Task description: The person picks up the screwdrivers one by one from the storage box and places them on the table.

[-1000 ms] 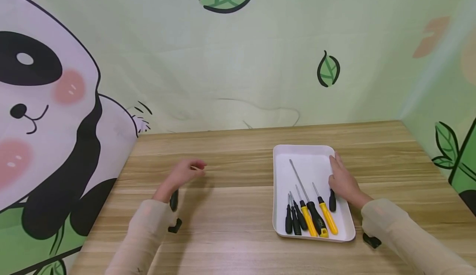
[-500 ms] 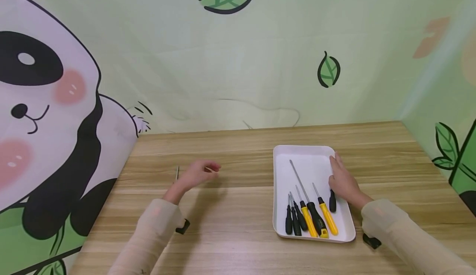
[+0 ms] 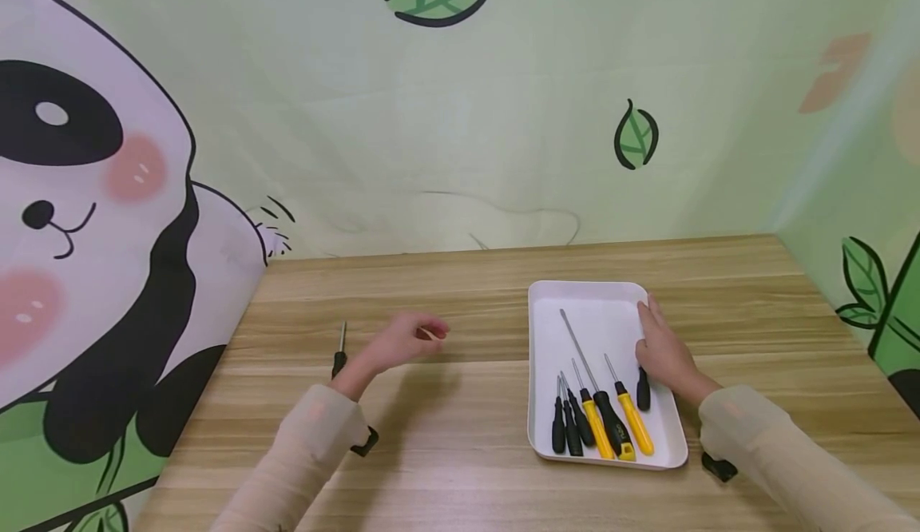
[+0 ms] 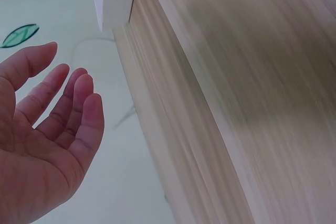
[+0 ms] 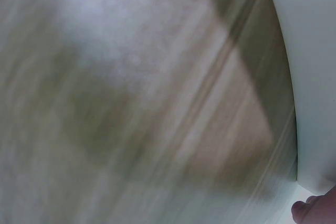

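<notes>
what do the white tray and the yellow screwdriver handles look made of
White tray: probably smooth plastic, judging by its uniform color and rounded corners, though coated metal is possible.
Yellow handles: likely hard plastic, smooth-looking, from their bright, even color.

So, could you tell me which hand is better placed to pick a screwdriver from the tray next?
Probably the left hand: it's empty, while the right hand grips the tray.

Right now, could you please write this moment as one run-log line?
left hand: empty, above table | right hand: grips white tray at right rim | screwdrivers: in tray | loose screwdriver: on table, partly hidden
</notes>
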`<state>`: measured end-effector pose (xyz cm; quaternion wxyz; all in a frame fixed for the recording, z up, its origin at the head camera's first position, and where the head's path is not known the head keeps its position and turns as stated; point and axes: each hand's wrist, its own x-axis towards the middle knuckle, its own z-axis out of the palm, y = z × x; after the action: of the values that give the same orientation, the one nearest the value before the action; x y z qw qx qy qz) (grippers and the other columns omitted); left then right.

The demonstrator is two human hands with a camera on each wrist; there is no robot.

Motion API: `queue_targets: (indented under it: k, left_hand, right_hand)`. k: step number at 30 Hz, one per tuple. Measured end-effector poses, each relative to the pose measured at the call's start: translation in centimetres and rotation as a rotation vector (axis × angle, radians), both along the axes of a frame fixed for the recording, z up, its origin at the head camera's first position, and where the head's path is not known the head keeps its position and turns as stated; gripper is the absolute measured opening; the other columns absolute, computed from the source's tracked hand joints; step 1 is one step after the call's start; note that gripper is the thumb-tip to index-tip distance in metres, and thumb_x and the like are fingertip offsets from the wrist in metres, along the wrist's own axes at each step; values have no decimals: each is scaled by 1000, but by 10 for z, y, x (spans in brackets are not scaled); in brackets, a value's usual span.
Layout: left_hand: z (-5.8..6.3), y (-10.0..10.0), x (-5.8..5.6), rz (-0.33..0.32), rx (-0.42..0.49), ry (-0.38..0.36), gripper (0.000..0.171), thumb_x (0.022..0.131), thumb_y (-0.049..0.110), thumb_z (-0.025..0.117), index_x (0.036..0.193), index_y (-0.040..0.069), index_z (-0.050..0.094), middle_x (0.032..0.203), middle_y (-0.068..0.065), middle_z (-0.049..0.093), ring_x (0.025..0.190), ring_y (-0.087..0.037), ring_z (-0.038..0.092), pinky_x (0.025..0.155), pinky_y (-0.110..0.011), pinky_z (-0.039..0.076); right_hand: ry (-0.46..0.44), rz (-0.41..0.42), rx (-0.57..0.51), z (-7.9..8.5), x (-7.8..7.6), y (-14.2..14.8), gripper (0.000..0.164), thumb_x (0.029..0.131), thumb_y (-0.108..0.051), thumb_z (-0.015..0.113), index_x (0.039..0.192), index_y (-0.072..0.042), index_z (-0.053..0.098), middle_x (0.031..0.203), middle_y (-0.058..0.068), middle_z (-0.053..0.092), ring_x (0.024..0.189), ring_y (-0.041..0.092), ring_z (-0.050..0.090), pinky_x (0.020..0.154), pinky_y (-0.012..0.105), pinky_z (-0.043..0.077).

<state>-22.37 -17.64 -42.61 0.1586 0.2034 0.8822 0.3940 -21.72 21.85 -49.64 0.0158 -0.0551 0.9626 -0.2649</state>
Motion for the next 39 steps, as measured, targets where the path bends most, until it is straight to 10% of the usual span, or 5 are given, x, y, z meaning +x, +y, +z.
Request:
queue_targets:
  k: [39]
  left_hand:
    - [5,84,22,-245,48,-75,28,82,9,60,107,-2,58,99,-14,63,92,-20,60,77,-21,48]
  right_hand:
    - [8,-3,5,-2,0,0,58,80,0,34,134,13,16,142,29,5,123,47,25,89,54,35]
